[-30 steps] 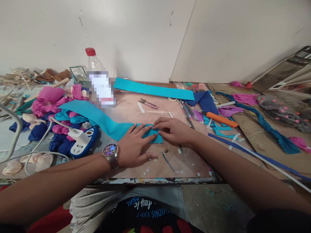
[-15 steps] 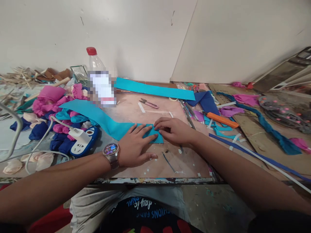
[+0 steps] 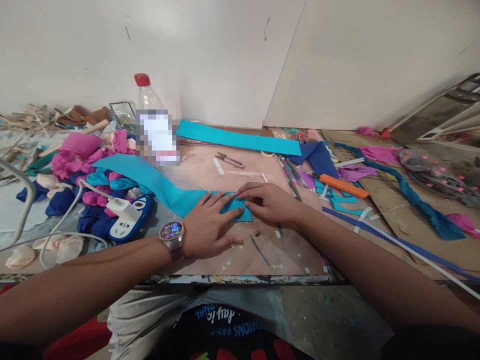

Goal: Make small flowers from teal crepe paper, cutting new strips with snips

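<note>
A turquoise crepe-like strip (image 3: 176, 195) runs from the heap at the left to the middle of the table. My left hand (image 3: 210, 222) lies flat across its near end, fingers spread, with a watch (image 3: 171, 232) on the wrist. At the strip's right end, my right hand (image 3: 268, 200) is bent, its fingertips closed on the far corner. Whether they pinch the edge or press it down is partly hidden by the fingers. Beyond both hands lie small pink thread snips (image 3: 230, 160). A second turquoise strip (image 3: 240, 138) rests along the wall.
Left of my hands are a blue-and-white power strip (image 3: 131, 220), pink and navy fabric pieces (image 3: 77, 150) and a white cable. A red-capped bottle (image 3: 148, 95) stands behind a blurred phone. To the right lie an orange cutter (image 3: 343, 185), a blue strip (image 3: 397, 245) and a white rod.
Almost nothing differs. The right hand's fingertips have shifted very slightly left at the strip's end, while the left hand stays flat on it.
</note>
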Tool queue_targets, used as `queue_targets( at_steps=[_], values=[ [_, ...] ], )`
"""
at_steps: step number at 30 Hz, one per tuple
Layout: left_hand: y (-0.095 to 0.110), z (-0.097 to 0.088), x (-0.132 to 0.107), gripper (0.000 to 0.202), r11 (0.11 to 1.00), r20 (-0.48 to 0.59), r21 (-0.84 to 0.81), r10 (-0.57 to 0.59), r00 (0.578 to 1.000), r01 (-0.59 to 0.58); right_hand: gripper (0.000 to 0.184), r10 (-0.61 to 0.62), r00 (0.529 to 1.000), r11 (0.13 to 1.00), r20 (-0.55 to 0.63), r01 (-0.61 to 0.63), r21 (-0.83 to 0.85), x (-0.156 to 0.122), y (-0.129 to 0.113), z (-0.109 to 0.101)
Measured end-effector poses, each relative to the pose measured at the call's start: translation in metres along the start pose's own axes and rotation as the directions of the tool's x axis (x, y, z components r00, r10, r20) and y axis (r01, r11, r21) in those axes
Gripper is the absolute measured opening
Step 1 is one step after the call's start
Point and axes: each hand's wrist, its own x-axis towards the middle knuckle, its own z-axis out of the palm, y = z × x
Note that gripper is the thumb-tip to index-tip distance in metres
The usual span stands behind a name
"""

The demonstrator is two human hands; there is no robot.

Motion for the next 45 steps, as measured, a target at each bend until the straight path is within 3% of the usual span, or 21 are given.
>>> queue_targets(
  at_steps=[14, 22, 31, 39, 45],
  values=[
    [-0.0013, 0.0013, -0.0003, 0.077, 1.000, -0.020, 0.005, 0.013, 1.000, -0.013, 0.031, -0.014, 1.000, 0.999, -0.025, 0.013, -0.038, -0.0029, 0.0066, 0.0032],
    [-0.0008, 0.0014, 0.0003, 0.086, 1.000, -0.010, 0.006, -0.003, 1.000, 0.003, 0.032, -0.033, 0.999, 0.998, 0.004, 0.033, -0.052, -0.0029, 0.0067, 0.0022],
    [-0.0019, 0.0033, 0.0003, 0.081, 1.000, -0.021, -0.005, -0.001, 1.000, 0.001, 0.033, -0.033, 0.999, 0.999, 0.030, 0.034, -0.025, -0.0012, 0.0070, 0.0024],
    [-0.0019, 0.0046, 0.0000, 0.077, 1.000, -0.034, -0.015, 0.002, 0.999, -0.002, 0.029, 0.036, 0.997, 0.999, -0.074, -0.037, -0.008, -0.0009, 0.0065, 0.0052],
    [-0.0019, 0.0036, -0.0005, 0.076, 1.000, -0.027, -0.021, -0.005, 1.000, 0.004, 0.015, 0.076, 0.989, 0.997, -0.130, -0.074, 0.021, 0.0021, 0.0056, 0.0061]
  ],
)
